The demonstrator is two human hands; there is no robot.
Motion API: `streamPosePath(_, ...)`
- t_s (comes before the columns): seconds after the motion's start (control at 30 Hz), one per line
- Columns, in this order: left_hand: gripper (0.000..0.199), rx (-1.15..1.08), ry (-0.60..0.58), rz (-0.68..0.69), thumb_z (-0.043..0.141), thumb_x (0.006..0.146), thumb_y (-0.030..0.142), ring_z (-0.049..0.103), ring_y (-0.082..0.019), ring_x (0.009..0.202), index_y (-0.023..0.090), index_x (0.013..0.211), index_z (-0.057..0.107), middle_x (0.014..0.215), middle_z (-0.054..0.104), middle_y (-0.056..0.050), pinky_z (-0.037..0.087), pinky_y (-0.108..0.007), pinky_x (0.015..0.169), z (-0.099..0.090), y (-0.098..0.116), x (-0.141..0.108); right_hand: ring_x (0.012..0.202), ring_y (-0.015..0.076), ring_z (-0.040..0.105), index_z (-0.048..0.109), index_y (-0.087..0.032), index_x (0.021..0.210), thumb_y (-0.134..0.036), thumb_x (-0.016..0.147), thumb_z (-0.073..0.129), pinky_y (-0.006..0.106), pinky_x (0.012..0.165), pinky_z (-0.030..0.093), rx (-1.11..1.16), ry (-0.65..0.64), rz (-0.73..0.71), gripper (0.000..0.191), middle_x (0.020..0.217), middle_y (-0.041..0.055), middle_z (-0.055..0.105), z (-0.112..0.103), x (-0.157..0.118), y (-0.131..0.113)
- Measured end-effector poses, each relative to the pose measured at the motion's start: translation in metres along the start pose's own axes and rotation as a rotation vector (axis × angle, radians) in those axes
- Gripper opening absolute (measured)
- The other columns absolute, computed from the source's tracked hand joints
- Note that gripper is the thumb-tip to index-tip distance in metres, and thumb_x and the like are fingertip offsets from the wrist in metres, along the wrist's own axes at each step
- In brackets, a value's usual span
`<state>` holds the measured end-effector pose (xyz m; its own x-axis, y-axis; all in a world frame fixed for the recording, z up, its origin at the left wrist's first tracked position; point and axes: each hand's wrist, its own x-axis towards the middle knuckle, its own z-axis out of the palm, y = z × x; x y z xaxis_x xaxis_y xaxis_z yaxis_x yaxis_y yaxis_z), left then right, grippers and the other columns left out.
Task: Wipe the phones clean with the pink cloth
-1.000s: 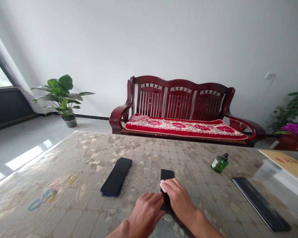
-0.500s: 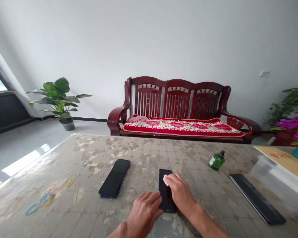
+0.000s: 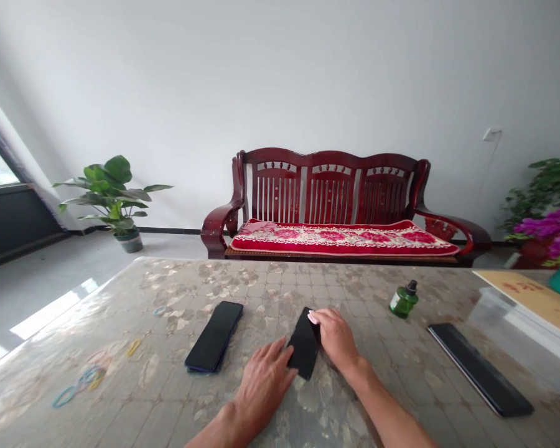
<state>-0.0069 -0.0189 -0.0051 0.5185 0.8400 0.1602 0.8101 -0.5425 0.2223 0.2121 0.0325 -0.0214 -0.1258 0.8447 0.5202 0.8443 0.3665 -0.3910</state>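
A black smartphone (image 3: 303, 350) lies slanted on the table in front of me, its top end leaning right. My left hand (image 3: 267, 378) grips its lower left side, with the fingertips on the edge and the thumb near the bottom corner. Bent over the upper right side of the phone is my right hand (image 3: 336, 336), closed on a small pale pink pad (image 3: 313, 317) that touches the glass near the top. The pad is mostly covered by the fingers. To the left lies a stack of dark smartphones (image 3: 214, 337), slightly fanned.
Colourful rubber bands (image 3: 91, 377) lie at the left on the patterned tablecloth (image 3: 168, 410). A green bottle (image 3: 404, 300) stands at the right, near a long black object (image 3: 480, 368) and a clear plastic box (image 3: 508, 339). Behind the table is a wooden bench (image 3: 331, 186).
The phone has turned clockwise, moving slightly away from me. My left hand has shifted a little left and up, and my right hand has moved slightly up with the pad.
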Motion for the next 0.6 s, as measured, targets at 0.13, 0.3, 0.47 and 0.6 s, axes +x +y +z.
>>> streamPosePath(0.13, 0.065, -0.032, -0.045, -0.056, 0.078, 0.076, 0.047, 0.054, -0.032, 0.121, 0.022, 0.132, 0.057, 0.138, 0.053, -0.013, 0.044, -0.043, 0.103, -0.001, 0.02, 0.005, 0.092, 0.021, 0.061, 0.073, -0.024, 0.102, -0.004, 0.087, 0.045, 0.031, 0.084, 0.05, 0.009, 0.025, -0.032, 0.037, 0.097, 0.0047, 0.071, 0.006, -0.004, 0.004)
streamPosePath(0.3, 0.077, 0.032, -0.051, -0.062, 0.083, 0.07, 0.05, 0.055, -0.032, 0.114, 0.018, 0.134, 0.054, 0.129, 0.056, -0.014, 0.046, -0.045, 0.099, 0.001, 0.03, 0.018, 0.092, 0.0204, 0.062, 0.074, -0.023, 0.099, -0.003, 0.085, 0.044, 0.032, 0.084, 0.051, 0.085, 0.043, -0.058, 0.038, 0.096, 0.0055, 0.071, 0.009, 0.002, 0.008)
streamPosePath(0.47, 0.066, 0.172, -0.066, -0.024, 0.079, 0.078, 0.041, 0.06, -0.033, 0.109, 0.012, 0.133, 0.056, 0.127, 0.059, -0.019, 0.052, -0.045, 0.091, 0.012, 0.034, 0.025, 0.092, 0.0199, 0.062, 0.075, -0.023, 0.097, -0.003, 0.083, 0.044, 0.032, 0.085, 0.05, 0.144, 0.033, -0.034, 0.04, 0.093, 0.0053, 0.071, 0.01, 0.008, 0.009)
streamPosePath(0.6, 0.067, 0.274, -0.02, 0.081, 0.073, 0.084, 0.039, 0.058, -0.036, 0.118, 0.012, 0.141, 0.049, 0.137, 0.053, -0.025, 0.052, -0.047, 0.093, 0.027, 0.027, 0.017, 0.092, 0.0205, 0.062, 0.075, -0.022, 0.096, -0.002, 0.082, 0.043, 0.032, 0.084, 0.05, 0.164, 0.018, 0.001, 0.04, 0.093, 0.0057, 0.071, 0.008, 0.007, 0.007)
